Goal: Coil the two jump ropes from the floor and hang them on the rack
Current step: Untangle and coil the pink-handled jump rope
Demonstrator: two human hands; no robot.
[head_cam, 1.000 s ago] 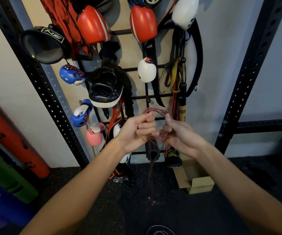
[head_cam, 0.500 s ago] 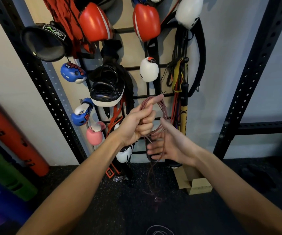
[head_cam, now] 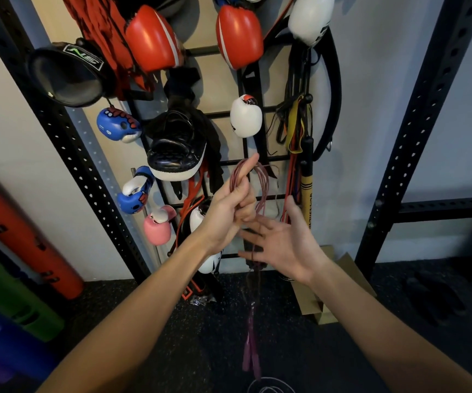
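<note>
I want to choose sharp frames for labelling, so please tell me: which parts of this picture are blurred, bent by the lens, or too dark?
Head view: the fingers of the right hand and the purple handles of the thin dark-pink jump rope are motion-blurred; head view: the black perforated steel upright leans outward, wide-angle distortion; head view: the dark speckled floor is dim.

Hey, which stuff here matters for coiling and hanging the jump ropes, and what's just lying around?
Job: maroon jump rope, looped in the left hand; right hand, open beneath it; pale rope on the floor; wall rack.
Lying about: red gloves; black pad; cardboard box; orange roller.
</note>
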